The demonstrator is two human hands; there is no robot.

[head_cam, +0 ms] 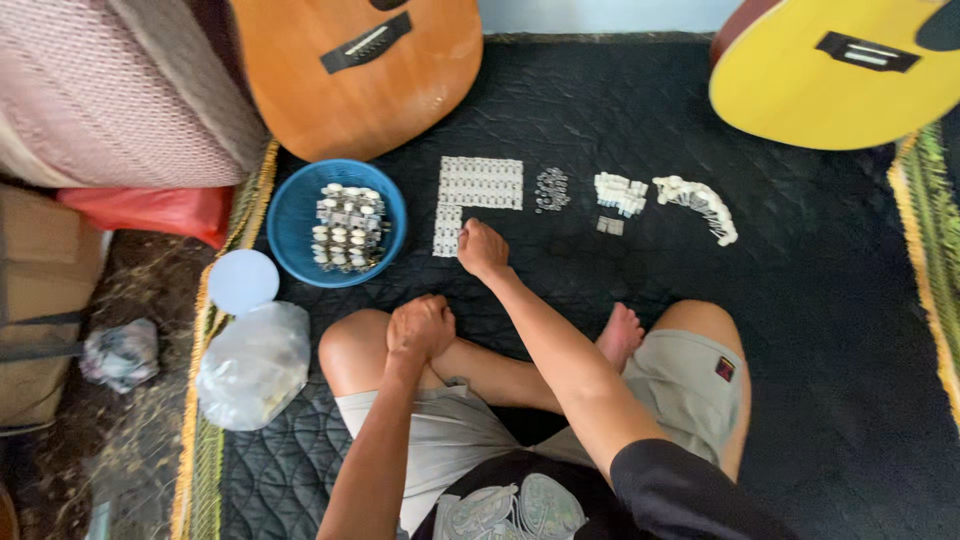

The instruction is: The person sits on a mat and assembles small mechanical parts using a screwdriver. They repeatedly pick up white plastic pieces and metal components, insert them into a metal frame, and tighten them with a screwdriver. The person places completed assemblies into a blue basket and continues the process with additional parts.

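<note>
- The right hand (483, 250) reaches forward across the body, fingers curled, knuckles up, its fingertips at the lower edge of the grid of small white pieces (478, 190) laid flat on the black quilted mat (820, 300); whether a piece is pinched between the fingers I cannot tell, the hand hides it.
- The left hand (420, 327) rests on the left knee, closed into a loose fist; what it holds, if anything, is hidden.
- To do this step well, I judge each piece should go down square against its neighbour, edges touching; a light touch would keep the rows already laid from shifting.
- The grid lies just ahead of the right hand and well forward of the left; its short lower column runs down to the right fingertips.
- Just left of the grid sits a blue bowl (290, 215) heaped with metal tuning machines (347, 228); right of it lie a small cluster of metal rings (551, 189), a clump of white knobs (620, 193), then a curved row of white pegs (700, 207).
- Further out, a brown guitar (360, 70) and a yellow guitar (830, 80) lie at the mat's far edge; a white lid (242, 281) and a clear plastic bag (255, 365) lie beside the left knee.
</note>
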